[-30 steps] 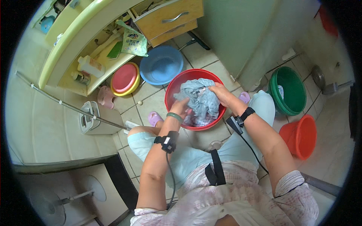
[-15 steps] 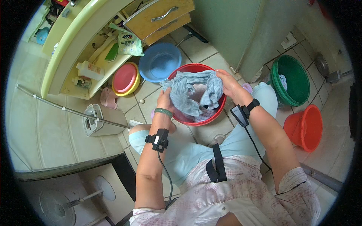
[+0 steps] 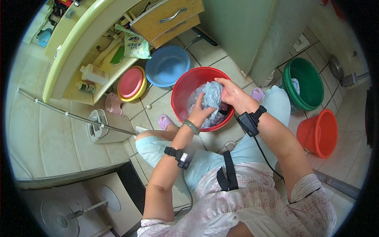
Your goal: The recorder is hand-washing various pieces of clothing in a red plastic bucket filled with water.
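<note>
A bunched, wet-looking light blue-grey garment (image 3: 213, 94) is gathered up inside the red basin (image 3: 182, 81) on the floor in front of me. My left hand (image 3: 201, 111), with a green bangle at its wrist, grips the bundle from the near left, thumb and fingers set apart around it. My right hand (image 3: 236, 94) holds the bundle's right side with its fingers partly hidden behind the cloth. Beneath the bundle lies more cloth, some of it dark; its kind cannot be made out.
A blue basin (image 3: 167, 65) and a red-and-yellow pair of basins (image 3: 132, 83) stand to the far left. On the right are green buckets (image 3: 290, 77) and an orange-red bucket (image 3: 329, 134). A metal pole (image 3: 79, 116) slants above a white bin (image 3: 104, 134) at left.
Both hands have drawn closer together. The garment, spread wide between them before, is now squeezed into a compact bundle lower in the basin, baring the basin's left side.
</note>
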A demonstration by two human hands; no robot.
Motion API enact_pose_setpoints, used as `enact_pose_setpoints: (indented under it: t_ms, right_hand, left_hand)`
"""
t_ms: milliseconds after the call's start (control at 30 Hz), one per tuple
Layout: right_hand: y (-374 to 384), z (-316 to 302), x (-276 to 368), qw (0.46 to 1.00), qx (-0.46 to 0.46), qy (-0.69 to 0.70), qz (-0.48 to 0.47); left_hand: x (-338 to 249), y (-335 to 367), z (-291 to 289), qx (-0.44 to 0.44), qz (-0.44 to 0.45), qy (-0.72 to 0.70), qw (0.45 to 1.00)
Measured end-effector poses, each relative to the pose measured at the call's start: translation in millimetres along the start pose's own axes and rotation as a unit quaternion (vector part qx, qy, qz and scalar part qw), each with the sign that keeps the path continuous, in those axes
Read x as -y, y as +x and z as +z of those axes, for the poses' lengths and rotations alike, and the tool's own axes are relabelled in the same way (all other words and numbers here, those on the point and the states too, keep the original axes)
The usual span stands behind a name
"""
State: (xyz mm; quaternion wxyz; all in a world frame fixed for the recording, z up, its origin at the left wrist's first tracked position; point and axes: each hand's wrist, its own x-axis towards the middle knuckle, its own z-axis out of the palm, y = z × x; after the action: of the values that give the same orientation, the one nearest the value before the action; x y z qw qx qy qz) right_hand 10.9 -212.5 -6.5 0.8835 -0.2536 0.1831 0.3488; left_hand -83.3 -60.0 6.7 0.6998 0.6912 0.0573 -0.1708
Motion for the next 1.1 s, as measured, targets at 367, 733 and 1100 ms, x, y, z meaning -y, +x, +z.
enact_pose_setpoints:
  t_ms: [367, 733, 1100]
  right_hand:
    - [-38.6, 59.4, 36.4, 0.958, 0.102, -0.261, -0.059]
    - [-5.9, 40.5, 89.7, 0.954, 0.051, -0.27, -0.122]
    - [-11.9, 60.4, 95.7, 0.898, 0.065, -0.404, -0.163]
  left_hand:
    - [-155.4, -41.7, -24.9, -0.079, 0.217, -0.139, 0.963]
    - [-39.7, 60.6, -42.6, -0.193, 0.199, 0.228, 0.933]
    - [160.0, 152.1, -21.5, 0.143, -0.247, 0.581, 0.762]
